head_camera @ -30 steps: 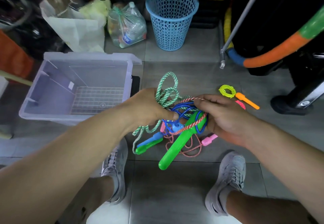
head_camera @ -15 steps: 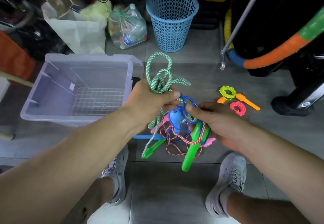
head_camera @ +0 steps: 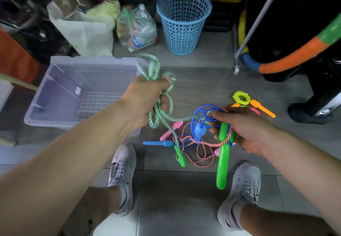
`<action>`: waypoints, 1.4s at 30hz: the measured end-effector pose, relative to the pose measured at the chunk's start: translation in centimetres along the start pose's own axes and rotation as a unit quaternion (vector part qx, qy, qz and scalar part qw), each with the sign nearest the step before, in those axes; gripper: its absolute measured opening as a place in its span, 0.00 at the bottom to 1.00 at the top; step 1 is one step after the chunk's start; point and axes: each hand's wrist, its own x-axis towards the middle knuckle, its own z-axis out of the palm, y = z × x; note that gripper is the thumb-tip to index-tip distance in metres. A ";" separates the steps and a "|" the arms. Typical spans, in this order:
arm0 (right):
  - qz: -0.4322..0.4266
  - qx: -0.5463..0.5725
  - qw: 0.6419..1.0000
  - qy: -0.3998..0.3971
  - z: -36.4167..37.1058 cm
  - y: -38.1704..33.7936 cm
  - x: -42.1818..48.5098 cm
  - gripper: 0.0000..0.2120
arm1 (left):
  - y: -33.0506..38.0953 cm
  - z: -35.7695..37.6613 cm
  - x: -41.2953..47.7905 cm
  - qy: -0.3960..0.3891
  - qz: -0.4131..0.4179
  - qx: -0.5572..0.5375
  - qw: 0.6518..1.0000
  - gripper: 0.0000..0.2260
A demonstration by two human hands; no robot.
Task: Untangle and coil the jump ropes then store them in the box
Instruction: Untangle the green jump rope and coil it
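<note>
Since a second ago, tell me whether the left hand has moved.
Yes. The left hand pulled the green rope up and left, toward the box.

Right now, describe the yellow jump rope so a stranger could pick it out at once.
Start at the blue mesh basket at the back and come forward and right across the grey floor. Just beyond the right hand lies the yellow jump rope, already wound in a small neat coil. Alone among the ropes, it has orange handles.
</note>
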 end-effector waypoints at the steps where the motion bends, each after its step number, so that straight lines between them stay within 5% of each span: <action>1: -0.004 0.004 1.000 -0.014 0.2 0.0 -0.1 0.06 | -0.5 -0.1 0.0 -0.039 -0.016 0.072 0.997 0.07; 7: -0.037 0.046 0.996 -0.072 0.3 -1.1 -0.7 0.08 | -3.0 0.4 -1.3 -0.198 -0.048 0.299 0.932 0.10; 10: -0.036 0.057 0.994 -0.081 -0.2 -1.4 -0.7 0.10 | -3.8 0.5 -1.7 -0.213 -0.064 0.322 0.920 0.14; 14: -0.043 0.035 0.997 -0.053 -0.5 -1.8 -0.5 0.15 | -3.1 0.6 -1.9 -0.184 -0.062 0.328 0.925 0.06; 16: -0.068 -0.030 0.997 0.007 -0.7 -1.6 -0.3 0.17 | -2.3 0.3 -1.2 -0.137 -0.065 0.280 0.948 0.05; 19: -0.056 -0.098 0.993 0.033 -0.9 -0.9 0.1 0.07 | -1.1 0.2 -0.3 -0.124 -0.075 0.079 0.986 0.02; 22: -0.024 -0.179 0.984 0.013 -0.8 -0.1 0.1 0.03 | -1.1 0.4 0.2 -0.125 -0.053 -0.079 0.988 0.03; 26: -0.001 -0.218 0.976 0.023 -0.1 0.7 0.3 0.15 | -1.0 0.8 -0.3 -0.155 -0.026 -0.213 0.964 0.03; 29: -0.012 -0.286 0.957 0.039 0.3 1.6 0.9 0.10 | -0.5 1.1 -1.1 -0.186 -0.036 -0.243 0.951 0.04; 32: -0.017 -0.448 0.891 0.068 0.5 2.0 0.8 0.16 | -0.2 1.3 -1.7 -0.192 -0.067 -0.268 0.942 0.09; 35: -0.076 -0.406 0.910 0.022 0.9 1.7 0.0 0.24 | -0.2 1.5 -2.0 -0.178 -0.078 -0.280 0.940 0.13; 38: -0.182 -0.350 0.919 -0.013 1.4 1.4 -0.2 0.06 | 0.0 1.6 -1.8 -0.161 -0.081 -0.274 0.945 0.12; 42: -0.196 -0.400 0.895 -0.010 1.7 0.9 0.0 0.09 | 0.4 1.0 -1.1 -0.127 -0.042 -0.266 0.955 0.13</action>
